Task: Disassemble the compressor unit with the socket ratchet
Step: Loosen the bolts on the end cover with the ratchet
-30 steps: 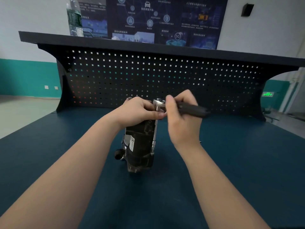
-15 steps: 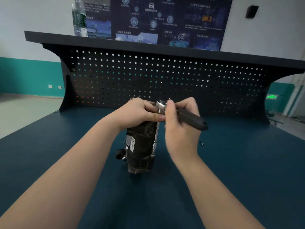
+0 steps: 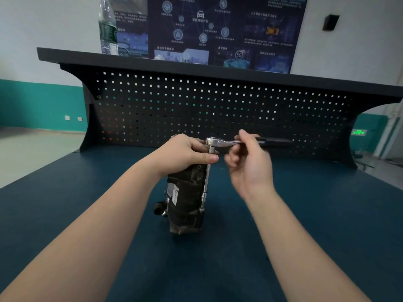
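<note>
We are loosening a bolt: our left hand (image 3: 185, 152) grips the top of the compressor unit (image 3: 185, 199) standing on the bench (image 3: 87, 203), our right hand (image 3: 248, 158) pinches the socket ratchet (image 3: 220, 142), and next we likely swing its handle steadily, extension upright.

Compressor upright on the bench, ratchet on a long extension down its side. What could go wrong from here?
1. The compressor unit stands on end, steadied only by the left hand gripping its top; a hard pull may tip it.
2. The right hand holds the socket ratchet near the head, not the black grip, so it has little leverage and could slip.
3. The long extension could cock off the bolt.
</note>
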A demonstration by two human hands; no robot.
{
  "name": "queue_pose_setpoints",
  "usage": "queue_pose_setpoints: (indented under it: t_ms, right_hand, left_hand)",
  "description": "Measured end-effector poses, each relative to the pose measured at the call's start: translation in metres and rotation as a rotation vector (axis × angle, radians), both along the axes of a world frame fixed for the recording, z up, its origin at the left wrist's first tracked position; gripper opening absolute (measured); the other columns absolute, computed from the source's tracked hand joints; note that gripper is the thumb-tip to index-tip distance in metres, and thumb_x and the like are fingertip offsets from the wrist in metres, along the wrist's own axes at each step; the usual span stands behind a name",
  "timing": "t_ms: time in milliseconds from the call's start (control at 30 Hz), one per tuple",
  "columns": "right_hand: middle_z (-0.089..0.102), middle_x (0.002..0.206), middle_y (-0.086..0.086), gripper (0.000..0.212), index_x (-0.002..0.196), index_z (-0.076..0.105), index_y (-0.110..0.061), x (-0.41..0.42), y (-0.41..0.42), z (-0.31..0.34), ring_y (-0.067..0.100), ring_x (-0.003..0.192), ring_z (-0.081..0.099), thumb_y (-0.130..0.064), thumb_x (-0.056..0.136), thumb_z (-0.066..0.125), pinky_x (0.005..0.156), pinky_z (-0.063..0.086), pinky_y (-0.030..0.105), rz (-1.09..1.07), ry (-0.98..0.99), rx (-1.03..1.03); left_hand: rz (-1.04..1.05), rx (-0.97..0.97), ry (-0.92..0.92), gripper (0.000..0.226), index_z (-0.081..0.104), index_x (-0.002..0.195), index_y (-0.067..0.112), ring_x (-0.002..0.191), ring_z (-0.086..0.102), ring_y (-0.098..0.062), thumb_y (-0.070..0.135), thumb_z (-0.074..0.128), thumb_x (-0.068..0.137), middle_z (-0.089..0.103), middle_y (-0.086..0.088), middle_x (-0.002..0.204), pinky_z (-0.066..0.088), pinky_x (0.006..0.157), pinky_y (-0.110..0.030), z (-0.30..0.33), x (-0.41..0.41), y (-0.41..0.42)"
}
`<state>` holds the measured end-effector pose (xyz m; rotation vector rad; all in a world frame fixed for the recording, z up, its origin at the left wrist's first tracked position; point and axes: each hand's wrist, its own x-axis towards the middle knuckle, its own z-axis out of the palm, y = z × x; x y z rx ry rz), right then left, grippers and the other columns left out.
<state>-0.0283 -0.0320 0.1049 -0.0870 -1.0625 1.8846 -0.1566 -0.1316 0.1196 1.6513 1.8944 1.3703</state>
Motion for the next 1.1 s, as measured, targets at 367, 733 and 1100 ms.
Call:
queue_pose_setpoints:
  t_ms: [367,733,1100]
  right_hand:
    - [0.041,0.048,0.0,0.021,0.072,0.049,-0.007,-0.006,0.017,0.011,0.007,0.035,0.031,-0.011,0.092,0.047,0.035,0.024,0.016,0.371,-0.098,-0.289]
    - [0.058,0.054,-0.002,0.023,0.068,0.054,-0.025,0.013,-0.016,-0.008,0.012,0.047,0.054,-0.019,0.09,0.058,0.046,0.043,0.023,-0.369,-0.041,0.62]
    - [0.053,0.053,-0.002,0.023,0.07,0.05,-0.016,0.001,-0.003,-0.008,0.012,0.045,0.048,-0.012,0.092,0.054,0.046,0.038,0.022,-0.269,0.014,0.415]
  left_hand:
    - [-0.052,-0.022,-0.004,0.039,0.079,0.096,0.014,0.11,0.063,-0.001,0.042,0.076,0.069,0.068,0.024,0.116,0.044,0.105,-0.03,0.003,-0.002,-0.007]
    - [-0.091,-0.034,0.014,0.023,0.08,0.084,0.032,0.106,0.063,0.004,0.046,0.074,0.067,0.07,0.026,0.107,0.044,0.099,-0.023,0.004,0.0,-0.005]
    - [-0.031,-0.025,-0.008,0.02,0.08,0.092,0.029,0.103,0.064,0.004,0.038,0.077,0.075,0.069,0.026,0.111,0.044,0.099,-0.026,0.003,-0.003,-0.001]
